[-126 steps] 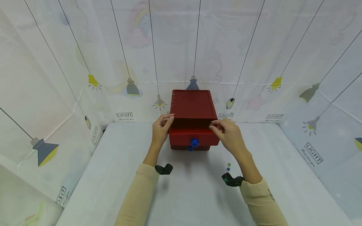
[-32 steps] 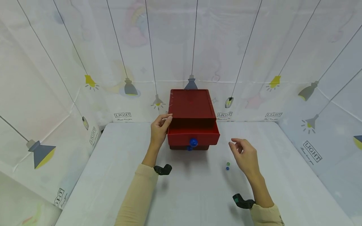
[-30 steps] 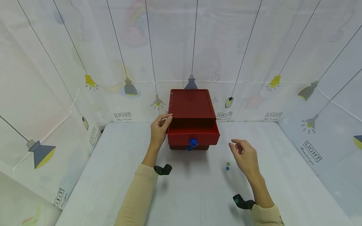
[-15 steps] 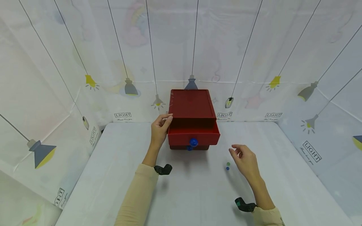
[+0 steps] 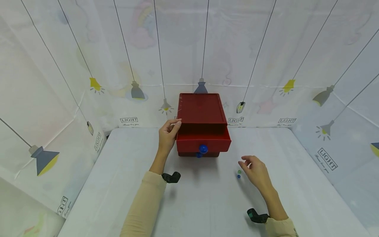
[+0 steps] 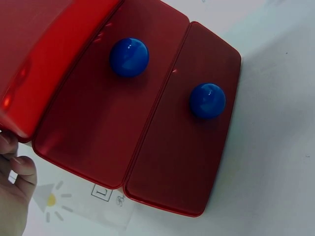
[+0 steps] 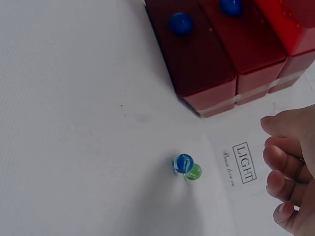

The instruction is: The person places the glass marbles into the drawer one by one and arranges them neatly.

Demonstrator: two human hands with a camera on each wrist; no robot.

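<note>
A red drawer cabinet [image 5: 202, 108] stands at the back of the table with its top drawer [image 5: 189, 145] pulled out. The top drawer's front bears a blue knob [image 5: 203, 149]. At the cabinet's left front edge, my left hand [image 5: 166, 136] holds on with thumb and fingers; in the left wrist view its fingertips lie by a drawer corner. A green marble [image 7: 194, 172] and a blue marble [image 7: 185, 163] lie side by side on the table, right of the cabinet. Just right of and above them, my right hand [image 5: 257, 172] hovers, its fingers loosely bent, holding nothing visible.
The lower drawers [image 6: 172, 132] are closed, each with a round blue knob. A white cloth covers the table [image 5: 201, 204], and a lamp-patterned curtain [image 5: 118, 59] rises directly behind the cabinet.
My right hand, pinching something small at the open drawer 4.2 s ago, has come away to the right and, over the last second, lowered towards the marbles. The left hand stays put.
</note>
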